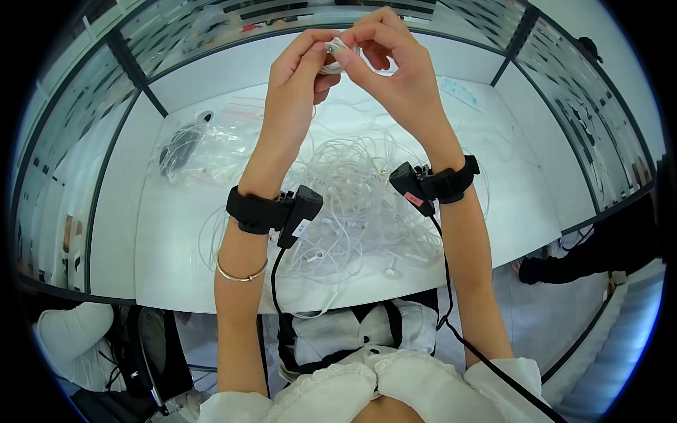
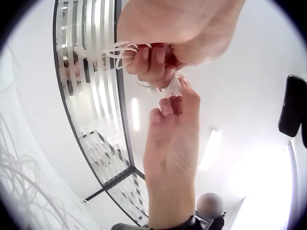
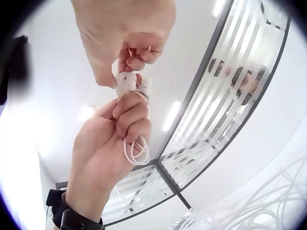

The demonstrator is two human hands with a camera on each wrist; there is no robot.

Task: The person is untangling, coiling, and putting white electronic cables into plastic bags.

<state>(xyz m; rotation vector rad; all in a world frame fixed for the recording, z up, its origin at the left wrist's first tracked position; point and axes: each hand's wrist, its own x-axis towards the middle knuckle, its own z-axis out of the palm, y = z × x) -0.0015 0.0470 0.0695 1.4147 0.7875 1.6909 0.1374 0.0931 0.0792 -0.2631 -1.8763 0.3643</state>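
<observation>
Both hands are raised together over the far part of the table, meeting at a small white bundle of earphones (image 1: 330, 68). My left hand (image 1: 290, 88) grips the coiled cable, and loops of it stick out below its curled fingers in the right wrist view. From the other side, my right hand (image 1: 402, 74) pinches the top of the bundle with thumb and fingertips. White earbuds (image 3: 132, 82) show between the two hands in the right wrist view. Part of the coil is hidden inside the left fist.
A large tangle of white cables (image 1: 352, 176) and clear plastic bags covers the middle of the white table (image 1: 169, 240). A dark object in clear plastic (image 1: 182, 149) lies at the left. Upright panels (image 1: 536, 134) enclose the back and sides. Other people are partly visible at both sides.
</observation>
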